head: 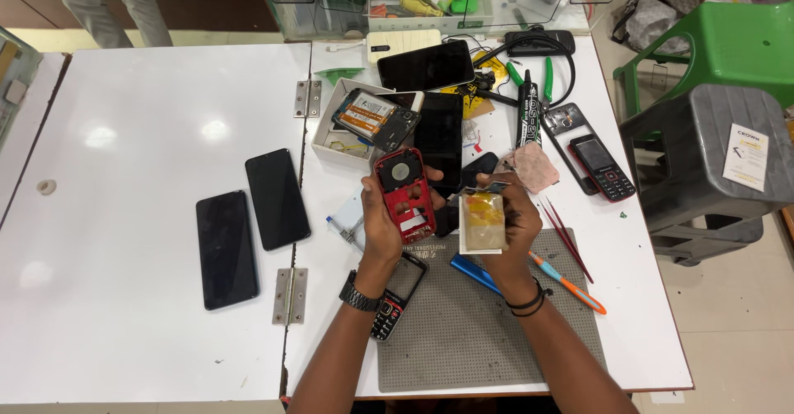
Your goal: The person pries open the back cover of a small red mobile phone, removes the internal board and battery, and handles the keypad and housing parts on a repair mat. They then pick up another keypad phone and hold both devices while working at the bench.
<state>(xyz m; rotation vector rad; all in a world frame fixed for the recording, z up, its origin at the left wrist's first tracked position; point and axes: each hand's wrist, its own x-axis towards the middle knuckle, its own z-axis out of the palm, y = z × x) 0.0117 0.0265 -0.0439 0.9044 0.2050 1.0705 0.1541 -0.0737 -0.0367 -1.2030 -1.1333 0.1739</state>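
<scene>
Currently gripped upright in left hand [382, 215]: red phone frame [405, 194], long axis vertical, gutted. Right hand [514, 224] fingers pinching yellowish screen part [482, 222].

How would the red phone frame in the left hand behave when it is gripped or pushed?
The red frame looks like a thin plastic shell with cut-outs, so probably light and a little flexible. The left hand holds it by the edges; hard squeezing might crack it. Being flat, it should slide, not roll.

Red phone frame [404, 192] in left hand [382, 220], yellowish part [482, 222] in right hand [517, 224].
</scene>
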